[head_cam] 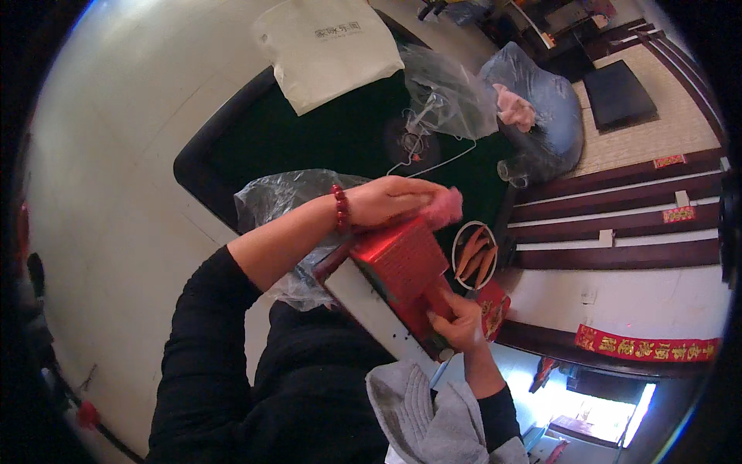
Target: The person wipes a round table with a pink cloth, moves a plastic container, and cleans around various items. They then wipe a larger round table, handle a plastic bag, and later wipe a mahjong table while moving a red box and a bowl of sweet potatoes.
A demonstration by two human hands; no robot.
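A glossy red box (pixel 400 261) is tilted in front of my body, above a white panel (pixel 371 307) with a dark red edge and several black specks. My left hand (pixel 394 200), with a red bead bracelet at the wrist, lies over the box's far side and presses a pink cloth (pixel 445 209) at its corner. The lower right end of the box is gripped in my right hand (pixel 461 319); some of those fingers are hidden. Clear plastic film (pixel 290 200) lies crumpled under my left forearm.
A dark-rimmed table with a green top (pixel 324 139) carries a cream cloth bag (pixel 330 52), a clear plastic bag (pixel 452 93), a white-rimmed bowl (pixel 454 249) of long orange pieces and a glass mug (pixel 510 171). Beyond stand a bagged blue bundle (pixel 545 110) and a wooden bench (pixel 614 252).
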